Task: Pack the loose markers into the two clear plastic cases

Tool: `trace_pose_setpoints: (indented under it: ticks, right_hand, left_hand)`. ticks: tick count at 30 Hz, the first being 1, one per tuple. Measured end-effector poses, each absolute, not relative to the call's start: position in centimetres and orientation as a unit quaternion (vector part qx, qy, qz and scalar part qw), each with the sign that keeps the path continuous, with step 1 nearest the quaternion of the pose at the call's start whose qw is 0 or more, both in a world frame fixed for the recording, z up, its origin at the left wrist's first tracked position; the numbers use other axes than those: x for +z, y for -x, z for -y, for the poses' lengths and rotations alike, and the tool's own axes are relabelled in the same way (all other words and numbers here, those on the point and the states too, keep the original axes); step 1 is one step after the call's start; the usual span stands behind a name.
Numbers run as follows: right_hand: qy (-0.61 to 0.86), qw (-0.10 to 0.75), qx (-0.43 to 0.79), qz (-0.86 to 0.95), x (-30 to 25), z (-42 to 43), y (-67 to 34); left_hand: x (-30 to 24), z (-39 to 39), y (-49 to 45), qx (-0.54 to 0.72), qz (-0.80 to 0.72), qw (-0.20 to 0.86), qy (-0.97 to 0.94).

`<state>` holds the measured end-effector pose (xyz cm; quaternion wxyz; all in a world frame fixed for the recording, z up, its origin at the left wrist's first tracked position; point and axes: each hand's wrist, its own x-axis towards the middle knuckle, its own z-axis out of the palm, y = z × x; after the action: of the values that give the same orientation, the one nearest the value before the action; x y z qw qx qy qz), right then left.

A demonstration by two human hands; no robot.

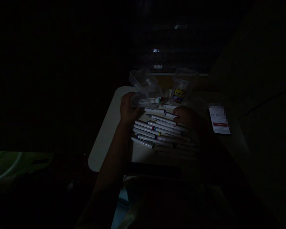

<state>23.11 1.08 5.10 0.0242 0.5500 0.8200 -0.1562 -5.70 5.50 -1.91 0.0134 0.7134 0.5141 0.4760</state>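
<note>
The scene is very dark. My left hand [127,109] is closed around the left side of a clear plastic box [143,97], which lies on its side with its lid open. A few white markers [151,100], with red and green ends showing, rest inside it. My right hand [185,116] has its fingertips closed on the right end of a white marker [171,114] on the table; shadow hides most of that hand. Below both hands, several white markers [146,138] with coloured ends lie in loose rows, roughly side by side.
A second clear container [184,82] with a yellow and blue label stands at the back of the pale table [105,136]. On the right lies a lit phone [219,122] showing a timer. A green object [21,162] sits low at the left.
</note>
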Motion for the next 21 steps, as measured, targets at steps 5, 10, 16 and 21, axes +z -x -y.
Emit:
trace_pose_setpoints:
  ticks: [5, 10, 16, 21]
  right_hand:
    - [-0.544, 0.028, -0.157, -0.824, 4.9, -1.3, -22.4]
    - [-0.57, 0.046, -0.148, -0.807, 5.2, -1.0, -23.0]
    - [-0.558, 0.042, -0.148, -0.816, 5.0, -1.1, -22.5]
    - [-0.529, 0.002, -0.146, -0.836, 4.1, -1.3, -22.0]
  left_hand:
    - [-1.8, -5.5, 5.6, 0.474, -0.525, 0.016, -0.707]
    - [-1.9, -5.5, 5.6, 0.476, -0.522, 0.009, -0.708]
    - [-1.9, -5.2, 5.5, 0.48, -0.522, 0.003, -0.705]
    - [-1.9, -5.2, 5.5, 0.483, -0.514, -0.002, -0.709]
